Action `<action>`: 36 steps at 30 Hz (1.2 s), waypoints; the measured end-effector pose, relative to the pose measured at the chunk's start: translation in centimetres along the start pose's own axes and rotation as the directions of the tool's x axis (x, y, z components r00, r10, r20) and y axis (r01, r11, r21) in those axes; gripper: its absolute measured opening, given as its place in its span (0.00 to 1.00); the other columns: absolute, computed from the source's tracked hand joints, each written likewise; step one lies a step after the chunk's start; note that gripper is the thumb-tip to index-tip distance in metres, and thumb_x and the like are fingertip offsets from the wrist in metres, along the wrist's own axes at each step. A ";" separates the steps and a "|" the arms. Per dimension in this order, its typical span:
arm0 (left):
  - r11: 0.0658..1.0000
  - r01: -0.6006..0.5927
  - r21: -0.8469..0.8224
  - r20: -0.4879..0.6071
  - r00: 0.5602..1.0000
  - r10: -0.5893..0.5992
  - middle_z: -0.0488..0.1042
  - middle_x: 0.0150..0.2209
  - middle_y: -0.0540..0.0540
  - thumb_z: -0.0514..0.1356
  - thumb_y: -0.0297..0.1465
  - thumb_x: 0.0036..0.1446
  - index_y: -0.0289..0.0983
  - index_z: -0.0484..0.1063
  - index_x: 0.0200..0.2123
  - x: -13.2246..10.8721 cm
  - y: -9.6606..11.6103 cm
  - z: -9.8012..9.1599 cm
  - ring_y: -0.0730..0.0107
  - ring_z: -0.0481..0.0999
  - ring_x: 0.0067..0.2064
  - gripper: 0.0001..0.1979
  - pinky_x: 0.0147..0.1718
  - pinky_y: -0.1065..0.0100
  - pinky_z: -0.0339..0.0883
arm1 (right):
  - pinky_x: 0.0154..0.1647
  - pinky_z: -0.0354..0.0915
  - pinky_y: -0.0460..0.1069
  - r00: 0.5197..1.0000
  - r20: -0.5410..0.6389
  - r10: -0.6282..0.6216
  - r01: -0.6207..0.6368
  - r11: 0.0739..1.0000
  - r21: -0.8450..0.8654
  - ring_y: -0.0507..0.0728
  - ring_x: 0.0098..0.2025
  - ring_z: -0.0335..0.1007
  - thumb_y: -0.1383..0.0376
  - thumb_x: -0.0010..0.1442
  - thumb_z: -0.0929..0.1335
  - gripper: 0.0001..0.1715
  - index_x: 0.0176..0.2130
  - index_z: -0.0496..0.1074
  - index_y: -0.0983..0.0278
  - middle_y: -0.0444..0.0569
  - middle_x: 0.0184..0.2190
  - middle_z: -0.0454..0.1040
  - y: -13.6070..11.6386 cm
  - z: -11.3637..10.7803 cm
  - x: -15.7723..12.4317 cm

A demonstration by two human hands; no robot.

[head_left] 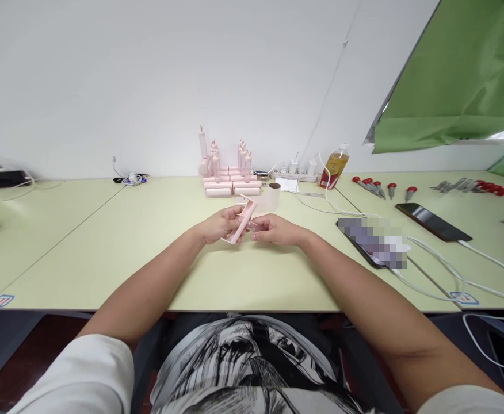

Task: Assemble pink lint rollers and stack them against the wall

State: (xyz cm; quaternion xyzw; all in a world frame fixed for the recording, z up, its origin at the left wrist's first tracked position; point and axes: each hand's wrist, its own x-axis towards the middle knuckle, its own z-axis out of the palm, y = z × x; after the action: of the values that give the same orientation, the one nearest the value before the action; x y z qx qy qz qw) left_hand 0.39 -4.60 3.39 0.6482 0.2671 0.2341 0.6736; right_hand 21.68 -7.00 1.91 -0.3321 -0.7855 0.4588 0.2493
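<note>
My left hand (218, 224) is closed round a pale pink bar-shaped piece (242, 221) that tilts up to the right above the pale green table (126, 247). My right hand (275, 229) meets it from the right, with fingers pinched on a smaller pink part (257, 225) at the bar's lower end. Both hands hover just above the tabletop in the middle. Behind them stands a pile of similar pink pieces (230, 172), some stacked flat and several standing upright.
A tape roll (274, 192) and a power strip (297, 172) lie behind the hands, with a bottle (334, 166) beside them. Two phones (433, 221) and white cables (442, 270) lie at the right, and red-handled screwdrivers (379, 187) farther back. A green sheet (454, 80) hangs at upper right.
</note>
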 end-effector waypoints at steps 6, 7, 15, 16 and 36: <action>1.000 0.004 -0.024 -0.053 0.999 -0.006 0.76 0.27 0.50 0.72 0.46 0.43 0.37 0.65 0.39 0.0 0.2 0.4 0.75 0.74 0.22 0.28 0.22 0.73 0.66 | 0.25 0.48 0.45 0.999 0.037 0.029 -0.031 0.998 0.058 0.47 0.24 0.47 0.55 0.57 0.70 0.21 0.44 0.73 0.68 0.39 0.25 0.58 -0.7 -0.2 -0.3; 0.999 0.009 -0.031 -0.052 0.999 -0.010 0.76 0.27 0.50 0.72 0.46 0.43 0.37 0.65 0.40 0.0 0.2 0.4 0.74 0.74 0.22 0.28 0.23 0.73 0.66 | 0.24 0.48 0.45 0.998 0.046 0.033 -0.036 0.997 0.068 0.47 0.24 0.47 0.55 0.58 0.70 0.21 0.45 0.73 0.68 0.38 0.25 0.58 -0.9 -0.2 -0.4; 0.998 -0.006 -0.056 -0.082 0.997 0.001 0.75 0.27 0.51 0.72 0.42 0.43 0.37 0.66 0.39 0.6 0.0 0.4 0.76 0.73 0.22 0.25 0.22 0.73 0.68 | 0.21 0.50 0.43 0.995 0.058 0.082 -0.087 0.993 0.078 0.46 0.22 0.49 0.57 0.58 0.70 0.24 0.49 0.73 0.68 0.38 0.23 0.59 -1.1 -0.9 -0.4; 0.998 -0.009 -0.065 -0.089 0.996 0.003 0.75 0.28 0.51 0.72 0.42 0.43 0.37 0.66 0.39 0.7 0.0 0.4 0.76 0.73 0.23 0.25 0.23 0.73 0.68 | 0.20 0.50 0.43 0.994 0.056 0.097 -0.101 0.992 0.078 0.46 0.22 0.49 0.56 0.58 0.70 0.24 0.49 0.73 0.68 0.38 0.23 0.59 -1.1 -1.0 -0.4; 0.988 0.011 -0.155 0.018 1.000 -0.009 0.77 0.26 0.47 0.73 0.34 0.44 0.35 0.68 0.41 0.2 -0.4 0.5 0.68 0.79 0.26 0.23 0.27 0.69 0.72 | 0.17 0.49 0.42 0.981 0.170 0.097 -0.120 0.985 0.127 0.45 0.20 0.49 0.54 0.58 0.71 0.23 0.46 0.74 0.69 0.38 0.22 0.60 -1.0 -1.1 -0.8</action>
State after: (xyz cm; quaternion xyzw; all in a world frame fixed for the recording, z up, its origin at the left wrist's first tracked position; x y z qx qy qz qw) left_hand 0.90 -4.84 3.00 0.5944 0.2455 0.2452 0.7254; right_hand 22.63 -7.36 3.25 -0.3181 -0.7506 0.5501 0.1809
